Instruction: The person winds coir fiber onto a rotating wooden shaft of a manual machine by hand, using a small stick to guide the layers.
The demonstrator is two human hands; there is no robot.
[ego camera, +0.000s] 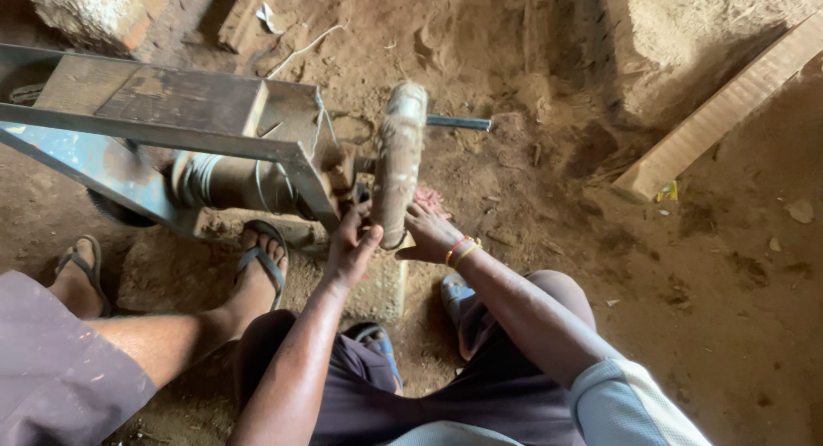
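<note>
Head view: left hand (351, 245) and right hand (431, 233) both clamped on near rim of wheel (399, 155); looks heavy, stiff, dusty—rim grip suits.

Dark maroon shorts (480, 395) are worn. A pale, light-blue sleeve (630, 403) covers the right upper arm. Red and yellow bangles (463, 250) ring the right wrist; blue sandals (377, 343) are worn.
</note>
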